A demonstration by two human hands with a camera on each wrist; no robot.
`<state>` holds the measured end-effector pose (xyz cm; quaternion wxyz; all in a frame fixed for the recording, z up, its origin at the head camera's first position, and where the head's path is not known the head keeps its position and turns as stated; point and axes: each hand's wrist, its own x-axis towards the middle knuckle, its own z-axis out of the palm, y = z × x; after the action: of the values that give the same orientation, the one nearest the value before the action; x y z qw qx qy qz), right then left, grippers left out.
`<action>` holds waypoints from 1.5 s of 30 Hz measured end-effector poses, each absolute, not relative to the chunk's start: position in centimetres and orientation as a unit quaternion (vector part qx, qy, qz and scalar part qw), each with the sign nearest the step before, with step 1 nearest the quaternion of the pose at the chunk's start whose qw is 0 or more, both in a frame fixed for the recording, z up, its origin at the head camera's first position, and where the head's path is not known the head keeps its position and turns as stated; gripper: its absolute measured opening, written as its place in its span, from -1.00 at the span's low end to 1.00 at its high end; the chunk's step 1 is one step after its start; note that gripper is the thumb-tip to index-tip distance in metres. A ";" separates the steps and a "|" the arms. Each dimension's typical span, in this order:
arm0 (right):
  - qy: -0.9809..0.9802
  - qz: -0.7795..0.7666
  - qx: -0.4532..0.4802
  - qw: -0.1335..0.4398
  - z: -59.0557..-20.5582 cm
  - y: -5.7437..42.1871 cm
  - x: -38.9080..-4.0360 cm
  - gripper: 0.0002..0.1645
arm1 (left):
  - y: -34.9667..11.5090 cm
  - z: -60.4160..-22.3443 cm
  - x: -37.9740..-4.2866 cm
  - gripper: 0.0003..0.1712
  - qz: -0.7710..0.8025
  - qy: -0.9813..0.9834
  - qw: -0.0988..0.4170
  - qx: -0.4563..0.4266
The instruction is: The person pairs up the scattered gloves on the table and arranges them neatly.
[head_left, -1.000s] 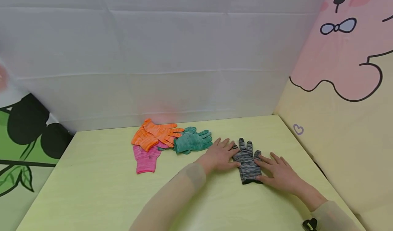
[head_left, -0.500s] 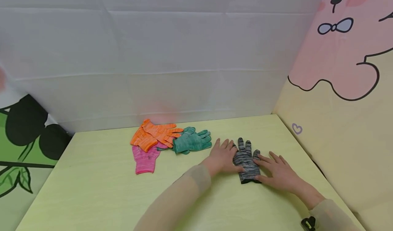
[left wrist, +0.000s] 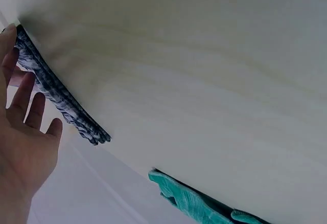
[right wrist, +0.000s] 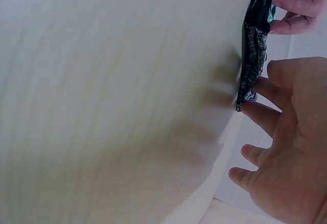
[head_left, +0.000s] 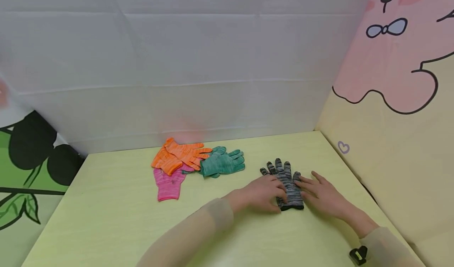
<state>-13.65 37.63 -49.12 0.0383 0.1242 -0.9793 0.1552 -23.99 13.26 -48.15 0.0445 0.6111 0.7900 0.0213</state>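
A grey-and-black knitted glove (head_left: 293, 192) lies flat on the table, its fingers pointing away from me and its dark cuff towards me. My left hand (head_left: 261, 194) rests over the glove's left side, fingers loosely bent, and hides part of its palm. On the other side, my right hand (head_left: 327, 198) lies with spread fingers, the fingertips touching the glove's right edge by its thumb. In the right wrist view the glove (right wrist: 253, 55) appears edge-on, with two right fingertips against it. The left wrist view shows the left hand (left wrist: 28, 137) beside the glove (left wrist: 53, 88).
A pair of teal gloves (head_left: 222, 163) lies left of the hands. Orange gloves (head_left: 184, 153) overlap a pink glove (head_left: 168, 185) beside them. The pale table (head_left: 106, 219) meets a white cloth wall (head_left: 227, 101) behind and a printed wall (head_left: 397, 160) on the right.
My left hand has moved from the glove's finger side towards its cuff, uncovering the glove's left fingers. The right hand has shifted only slightly. The other gloves have stayed put.
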 end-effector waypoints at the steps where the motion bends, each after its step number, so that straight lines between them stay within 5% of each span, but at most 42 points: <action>1: -0.979 0.156 0.128 0.037 -49.1 37.6 -13.7 -0.51 | 13.3 -48.2 -23.7 -0.68 0.026 0.787 0.044 0.615; 23: -0.982 0.137 0.132 0.023 -48.9 37.5 -13.9 -0.52 | 13.4 -49.0 -23.5 -0.89 0.094 0.792 0.053 0.601; 45: -0.984 0.123 0.126 0.004 -49.7 37.8 -13.0 -0.20 | 10.3 -49.1 -23.2 -0.43 0.007 0.796 0.133 0.591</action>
<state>-13.00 37.78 -49.67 0.0043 0.1261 -0.9844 0.1226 -23.19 10.29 -49.10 0.1334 0.5908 0.7957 0.0065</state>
